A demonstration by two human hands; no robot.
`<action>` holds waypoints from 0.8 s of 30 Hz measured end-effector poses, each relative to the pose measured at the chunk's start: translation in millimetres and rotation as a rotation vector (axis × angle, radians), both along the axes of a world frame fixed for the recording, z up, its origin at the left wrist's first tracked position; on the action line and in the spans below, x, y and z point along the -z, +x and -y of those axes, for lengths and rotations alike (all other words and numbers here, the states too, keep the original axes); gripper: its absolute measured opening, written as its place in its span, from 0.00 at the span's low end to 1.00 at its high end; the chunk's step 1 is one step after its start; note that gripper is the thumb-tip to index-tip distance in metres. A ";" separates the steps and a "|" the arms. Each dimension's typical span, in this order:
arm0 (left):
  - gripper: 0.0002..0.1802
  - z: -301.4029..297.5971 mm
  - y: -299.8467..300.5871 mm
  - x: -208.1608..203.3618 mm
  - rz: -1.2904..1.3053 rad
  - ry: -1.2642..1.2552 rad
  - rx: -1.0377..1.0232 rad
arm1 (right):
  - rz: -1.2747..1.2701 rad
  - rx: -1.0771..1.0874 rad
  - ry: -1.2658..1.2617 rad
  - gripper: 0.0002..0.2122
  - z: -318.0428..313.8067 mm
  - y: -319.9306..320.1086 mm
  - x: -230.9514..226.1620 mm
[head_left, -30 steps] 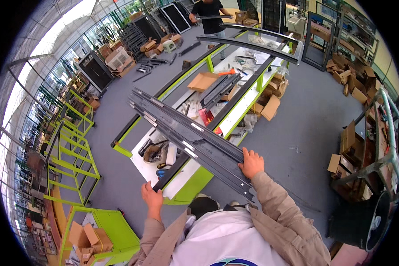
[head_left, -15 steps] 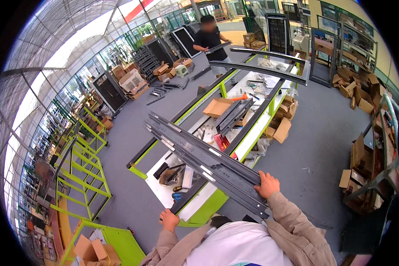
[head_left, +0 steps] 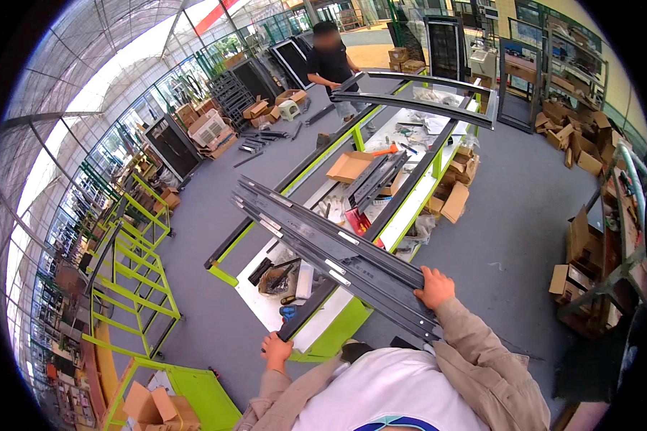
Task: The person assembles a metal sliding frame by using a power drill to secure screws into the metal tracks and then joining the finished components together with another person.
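Observation:
My right hand [head_left: 436, 289] lies over the near right end of a dark metal frame profile [head_left: 323, 241], its fingers curled over the edge. Several such long profiles lie side by side across the green workbench [head_left: 338, 334], slanting from far left to near right, with white strips along them. My left hand [head_left: 276, 348] is curled at the near end of the bench's black-padded rail [head_left: 305, 313]; its fingertips are partly hidden. Close to it on the white lower shelf are a blue power tool [head_left: 288, 312] and an opened box of small parts [head_left: 277, 280].
At the bench's far end a co-worker [head_left: 328, 65] in a dark top stands by a dark rectangular frame [head_left: 417, 104]. An open cardboard box [head_left: 351, 166] and an orange tool [head_left: 385, 149] sit mid-bench. Green racks [head_left: 133, 280] stand left; a cluttered shelf [head_left: 611, 244] is at right.
The co-worker has lowered the short bar to the left end of the far frame. My hands keep their places on the profile and the rail; the view has shifted slightly.

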State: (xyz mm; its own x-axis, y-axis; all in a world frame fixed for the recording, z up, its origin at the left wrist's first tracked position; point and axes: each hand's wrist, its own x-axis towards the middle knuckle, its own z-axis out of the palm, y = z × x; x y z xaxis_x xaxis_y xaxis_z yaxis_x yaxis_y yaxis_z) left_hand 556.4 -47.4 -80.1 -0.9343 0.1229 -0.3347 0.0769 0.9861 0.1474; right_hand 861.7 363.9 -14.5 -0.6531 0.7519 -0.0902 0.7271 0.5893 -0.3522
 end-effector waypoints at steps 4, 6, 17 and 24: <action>0.42 -1.5 0.1 1.3 0.005 -0.004 0.000 | 0.020 0.002 0.003 0.35 -0.9 0.2 -1.9; 0.42 -2.2 0.1 2.1 0.007 -0.017 0.001 | 0.006 0.003 -0.007 0.35 -0.8 1.6 -1.2; 0.43 4.5 3.2 2.3 0.006 -0.003 0.016 | -0.018 -0.014 -0.016 0.37 1.3 4.0 -6.0; 0.40 5.2 2.5 -3.3 -0.042 0.020 0.006 | -0.039 -0.018 -0.042 0.37 -0.6 2.7 -4.9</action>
State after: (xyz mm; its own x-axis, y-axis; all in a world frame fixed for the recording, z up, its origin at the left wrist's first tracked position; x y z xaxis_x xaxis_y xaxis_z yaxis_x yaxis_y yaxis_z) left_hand 558.9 -52.6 -76.8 -0.9466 0.1348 -0.2928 0.0892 0.9824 0.1638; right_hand 864.4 364.6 -9.6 -0.6701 0.7361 -0.0953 0.7017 0.5864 -0.4048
